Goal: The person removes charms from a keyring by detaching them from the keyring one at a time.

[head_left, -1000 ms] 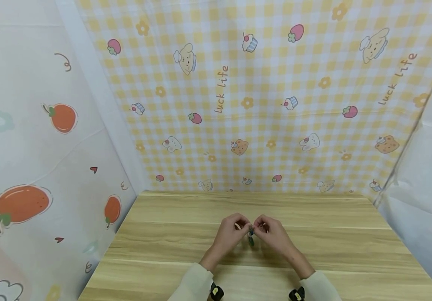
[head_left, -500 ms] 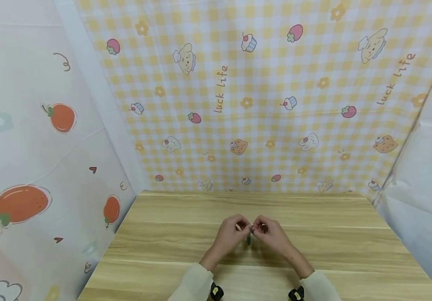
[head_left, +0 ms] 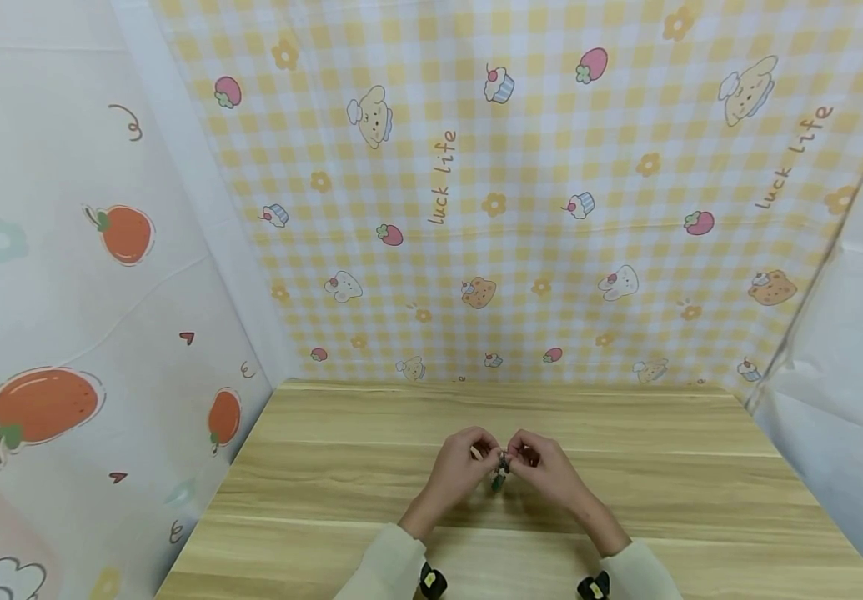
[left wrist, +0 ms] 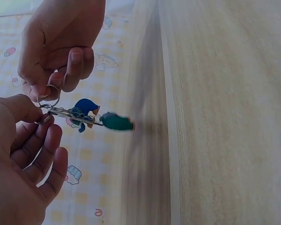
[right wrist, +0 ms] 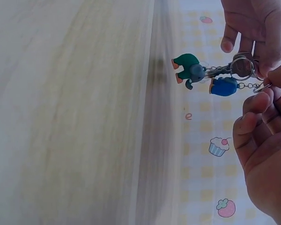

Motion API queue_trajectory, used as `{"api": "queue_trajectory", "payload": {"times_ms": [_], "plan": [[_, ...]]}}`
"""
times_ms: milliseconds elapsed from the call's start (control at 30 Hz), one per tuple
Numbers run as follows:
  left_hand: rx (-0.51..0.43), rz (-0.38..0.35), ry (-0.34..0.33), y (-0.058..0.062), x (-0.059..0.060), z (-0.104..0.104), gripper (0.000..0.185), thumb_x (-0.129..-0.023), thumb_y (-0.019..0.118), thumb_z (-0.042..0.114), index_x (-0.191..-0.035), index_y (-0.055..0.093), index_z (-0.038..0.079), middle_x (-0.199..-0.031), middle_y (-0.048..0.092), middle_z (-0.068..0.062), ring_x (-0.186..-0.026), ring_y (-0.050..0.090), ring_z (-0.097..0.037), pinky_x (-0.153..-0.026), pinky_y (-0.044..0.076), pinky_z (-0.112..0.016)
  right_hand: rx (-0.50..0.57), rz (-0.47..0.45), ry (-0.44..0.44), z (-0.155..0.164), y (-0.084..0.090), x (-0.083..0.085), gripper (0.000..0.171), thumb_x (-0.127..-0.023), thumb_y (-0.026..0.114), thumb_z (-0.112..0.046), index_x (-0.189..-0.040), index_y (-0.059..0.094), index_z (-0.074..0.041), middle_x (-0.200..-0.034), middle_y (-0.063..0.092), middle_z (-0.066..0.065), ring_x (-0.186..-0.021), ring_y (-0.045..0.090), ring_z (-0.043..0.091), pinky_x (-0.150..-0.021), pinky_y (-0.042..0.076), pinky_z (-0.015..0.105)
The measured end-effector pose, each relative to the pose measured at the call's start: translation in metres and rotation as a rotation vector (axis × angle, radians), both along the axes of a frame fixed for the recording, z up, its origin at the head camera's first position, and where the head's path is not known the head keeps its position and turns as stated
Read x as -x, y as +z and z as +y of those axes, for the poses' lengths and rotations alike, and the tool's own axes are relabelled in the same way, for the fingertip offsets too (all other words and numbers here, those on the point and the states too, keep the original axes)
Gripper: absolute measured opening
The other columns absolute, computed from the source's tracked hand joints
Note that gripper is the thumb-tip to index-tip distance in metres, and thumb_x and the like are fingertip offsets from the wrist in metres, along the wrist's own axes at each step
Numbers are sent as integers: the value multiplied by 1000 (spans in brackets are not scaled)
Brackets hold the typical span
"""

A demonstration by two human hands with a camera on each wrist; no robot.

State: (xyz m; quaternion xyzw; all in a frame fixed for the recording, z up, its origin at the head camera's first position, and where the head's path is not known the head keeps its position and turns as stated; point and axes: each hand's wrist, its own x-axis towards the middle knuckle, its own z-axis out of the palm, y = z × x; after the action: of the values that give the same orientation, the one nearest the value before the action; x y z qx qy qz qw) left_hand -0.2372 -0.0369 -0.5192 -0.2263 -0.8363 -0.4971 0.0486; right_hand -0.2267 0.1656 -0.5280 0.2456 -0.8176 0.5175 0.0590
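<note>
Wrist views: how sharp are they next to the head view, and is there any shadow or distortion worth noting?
Left wrist view: hands and green charm fairly sharp, table streaked with blur. Right wrist view: the same, with a soft shadow on the wood beside the charm. Head view: evenly lit, no glare, wide-angle bending of the checked backdrop; the left hand and right hand look tiny.
</note>
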Motion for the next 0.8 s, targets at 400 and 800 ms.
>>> {"api": "queue_trajectory", "payload": {"times_ms": [400, 800], "plan": [[-28, 1, 12, -2, 0, -1, 8, -101, 70, 11, -96, 74, 15, -91, 71, 2, -80, 60, -1, -71, 55, -20, -45, -61, -34, 1, -5, 0, 7, -102, 67, -6, -96, 66, -9, -83, 59, -1, -69, 47, 2, -62, 41, 21], [-52, -12, 15, 0, 0, -6, 7, -102, 70, 12, -98, 75, 16, -93, 72, 0, -83, 63, -5, -71, 56, -20, -71, -28, -75, 5, 0, 2, 8, -102, 68, -6, -97, 69, -12, -87, 65, -2, -71, 51, 2, -64, 45, 22]]}}
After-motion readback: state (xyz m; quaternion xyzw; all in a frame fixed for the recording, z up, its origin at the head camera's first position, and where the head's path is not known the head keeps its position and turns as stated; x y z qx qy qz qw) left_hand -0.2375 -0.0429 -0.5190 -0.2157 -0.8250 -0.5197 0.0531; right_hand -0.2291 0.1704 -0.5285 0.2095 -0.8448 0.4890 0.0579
